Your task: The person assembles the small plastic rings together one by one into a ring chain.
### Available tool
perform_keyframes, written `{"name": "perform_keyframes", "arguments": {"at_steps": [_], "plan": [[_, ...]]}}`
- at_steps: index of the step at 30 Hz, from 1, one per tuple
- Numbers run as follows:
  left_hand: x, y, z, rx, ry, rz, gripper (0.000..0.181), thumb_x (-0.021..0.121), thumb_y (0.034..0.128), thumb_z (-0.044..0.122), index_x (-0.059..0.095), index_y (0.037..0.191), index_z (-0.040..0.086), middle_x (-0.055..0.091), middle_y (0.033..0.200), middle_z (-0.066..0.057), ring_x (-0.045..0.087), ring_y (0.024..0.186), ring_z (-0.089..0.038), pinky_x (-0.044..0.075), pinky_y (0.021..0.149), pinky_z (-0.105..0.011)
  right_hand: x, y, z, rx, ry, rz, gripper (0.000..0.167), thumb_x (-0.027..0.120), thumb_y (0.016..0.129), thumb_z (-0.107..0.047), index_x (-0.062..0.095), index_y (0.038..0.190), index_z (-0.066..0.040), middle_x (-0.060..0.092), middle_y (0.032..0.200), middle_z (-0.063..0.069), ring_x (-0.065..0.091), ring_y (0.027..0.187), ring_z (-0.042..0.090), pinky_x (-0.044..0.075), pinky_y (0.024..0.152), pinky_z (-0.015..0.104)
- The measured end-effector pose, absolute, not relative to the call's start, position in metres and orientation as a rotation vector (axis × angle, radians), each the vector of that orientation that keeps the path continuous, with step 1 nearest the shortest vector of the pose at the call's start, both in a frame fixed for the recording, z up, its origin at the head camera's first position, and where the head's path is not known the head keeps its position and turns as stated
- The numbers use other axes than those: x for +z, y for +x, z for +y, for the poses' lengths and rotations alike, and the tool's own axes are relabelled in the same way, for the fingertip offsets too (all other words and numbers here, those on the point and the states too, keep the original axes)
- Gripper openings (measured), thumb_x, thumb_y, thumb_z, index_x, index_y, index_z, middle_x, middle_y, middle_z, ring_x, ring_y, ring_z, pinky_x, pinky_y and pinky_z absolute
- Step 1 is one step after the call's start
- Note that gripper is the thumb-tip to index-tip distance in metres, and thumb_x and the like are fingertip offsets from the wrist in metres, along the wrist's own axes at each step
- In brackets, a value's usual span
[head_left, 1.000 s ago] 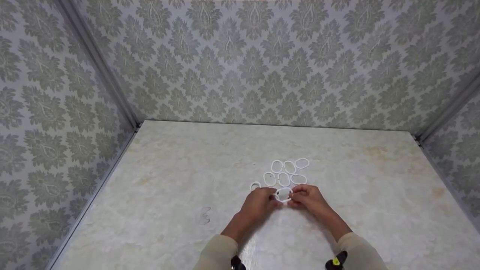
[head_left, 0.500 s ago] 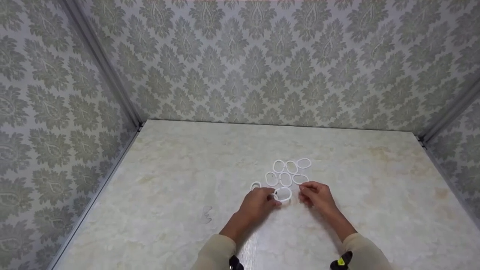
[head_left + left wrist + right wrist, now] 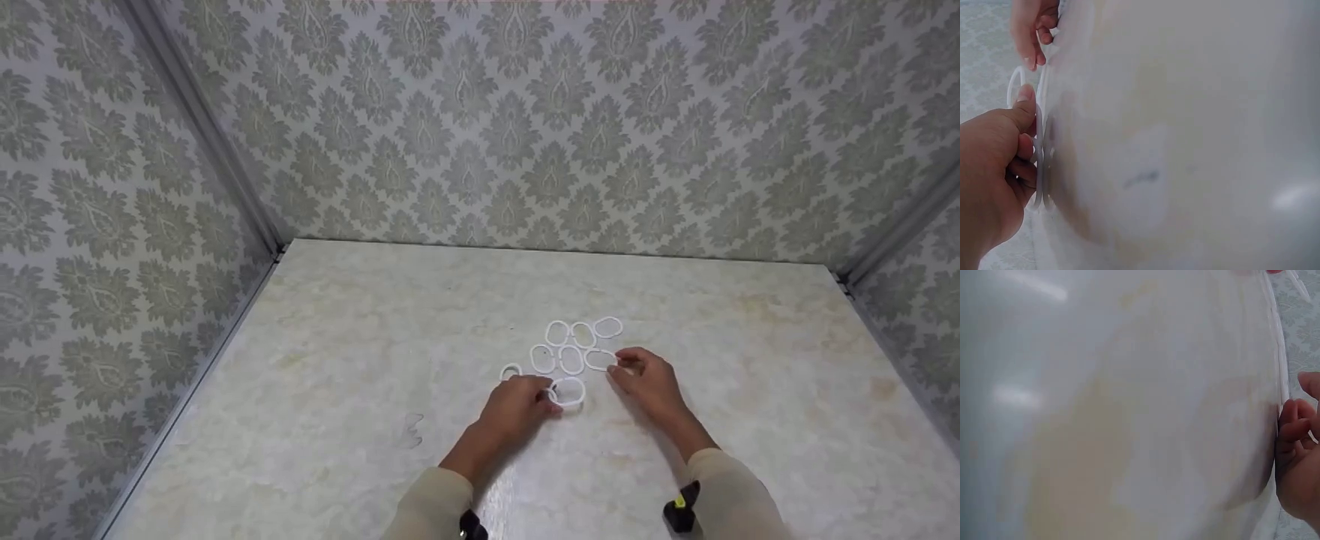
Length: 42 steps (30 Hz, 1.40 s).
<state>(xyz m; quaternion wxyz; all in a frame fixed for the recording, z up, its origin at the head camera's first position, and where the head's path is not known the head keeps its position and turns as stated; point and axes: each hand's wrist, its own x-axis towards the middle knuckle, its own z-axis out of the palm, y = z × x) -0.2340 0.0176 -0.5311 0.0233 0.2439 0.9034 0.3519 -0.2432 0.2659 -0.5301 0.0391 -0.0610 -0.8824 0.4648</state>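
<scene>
**Marbled tabletop (image 3: 337,360), patterned walls (image 3: 465,135): right hand (image 3: 651,382) meets the near ring's (image 3: 598,370) edge**

From my remote seat I'm locked on that near ring, lying flat at the three-o'clock end of the nearer row of white ovals (image 3: 572,373). Its long axis runs nine to three, and the three-o'clock tip points at the right hand, clearly the closer of the two! From there the ring sits between nine and ten o'clock; from the left hand (image 3: 517,405), out at two. Right thumb and fingertips stand parted at that tip; touching or not, I can't tell. Over on the left, a firm pinch on what look like linked rings (image 3: 583,393), the larger loop jutting toward three. Another ring (image 3: 511,366) shows just past the left knuckles, near twelve.
</scene>
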Motion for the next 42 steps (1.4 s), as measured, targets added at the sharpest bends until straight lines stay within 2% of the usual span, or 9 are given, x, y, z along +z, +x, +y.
{"name": "perform_keyframes", "arguments": {"at_steps": [4, 8, 15, 22, 27, 33, 42], "plan": [[-0.531, -0.234, 0.017, 1.055, 0.77, 2.814, 0.018, 0.074, 0.0908, 0.028, 0.064, 0.079, 0.019, 0.053, 0.069, 0.01, 0.046, 0.067, -0.008, 0.04, 0.065, -0.022, -0.526, -0.247, 0.262, 1.273, -0.151, -2.813, 0.043, 0.071, 0.093, -0.024, 0.062, 0.128, -0.002, 0.067, 0.124, 0.02, 0.06, 0.12, 0.033, 0.043, 0.107, 0.048], [-0.53, -0.234, 0.018, 1.049, 0.763, 2.806, 0.017, 0.074, 0.0916, 0.029, 0.064, 0.08, 0.02, 0.053, 0.069, 0.01, 0.046, 0.068, -0.008, 0.041, 0.066, -0.022, -0.524, -0.25, 0.258, 1.147, -0.141, -2.892, 0.052, 0.073, 0.091, -0.033, 0.06, 0.131, -0.004, 0.063, 0.126, 0.019, 0.059, 0.121, 0.036, 0.042, 0.107, 0.054], [-0.529, -0.233, 0.019, 1.057, 0.725, 2.776, 0.014, 0.074, 0.0919, 0.03, 0.067, 0.084, 0.021, 0.054, 0.071, 0.01, 0.047, 0.069, -0.009, 0.041, 0.066, -0.023, -0.523, -0.254, 0.254, 1.033, -0.22, -2.96, 0.051, 0.074, 0.09, -0.037, 0.062, 0.127, -0.005, 0.062, 0.121, 0.018, 0.06, 0.112, 0.034, 0.046, 0.1, 0.053], [-0.528, -0.233, 0.02, 1.05, 0.728, 2.778, 0.017, 0.074, 0.0919, 0.03, 0.065, 0.081, 0.02, 0.052, 0.07, 0.01, 0.046, 0.067, -0.009, 0.039, 0.064, -0.023, -0.517, -0.254, 0.256, 1.126, -0.284, -2.959, 0.044, 0.077, 0.088, -0.032, 0.063, 0.12, -0.004, 0.064, 0.124, 0.021, 0.06, 0.116, 0.036, 0.045, 0.101, 0.053], [-0.528, -0.233, 0.02, 1.044, 0.739, 2.789, 0.017, 0.075, 0.0915, 0.03, 0.065, 0.081, 0.02, 0.052, 0.07, 0.01, 0.045, 0.068, -0.009, 0.039, 0.065, -0.023, -0.516, -0.253, 0.257, 1.171, -0.31, -2.932, 0.041, 0.08, 0.086, -0.027, 0.06, 0.115, -0.005, 0.064, 0.116, 0.017, 0.06, 0.105, 0.031, 0.045, 0.092, 0.045], [-0.528, -0.234, 0.02, 1.058, 0.746, 2.787, 0.017, 0.075, 0.091, 0.027, 0.065, 0.079, 0.02, 0.051, 0.067, 0.011, 0.046, 0.066, -0.008, 0.039, 0.064, -0.022, -0.521, -0.252, 0.257, 1.117, -0.296, -2.903, 0.042, 0.08, 0.085, -0.03, 0.059, 0.114, -0.009, 0.065, 0.108, 0.01, 0.059, 0.093, 0.024, 0.04, 0.079, 0.035], [-0.529, -0.236, 0.019, 1.037, 0.744, 2.784, 0.019, 0.074, 0.091, 0.028, 0.063, 0.078, 0.02, 0.048, 0.065, 0.011, 0.043, 0.063, -0.007, 0.037, 0.061, -0.022, -0.526, -0.248, 0.255, 1.178, -0.351, -2.861, 0.042, 0.079, 0.087, -0.025, 0.058, 0.12, -0.009, 0.068, 0.115, 0.013, 0.059, 0.099, 0.025, 0.042, 0.086, 0.038]]}}
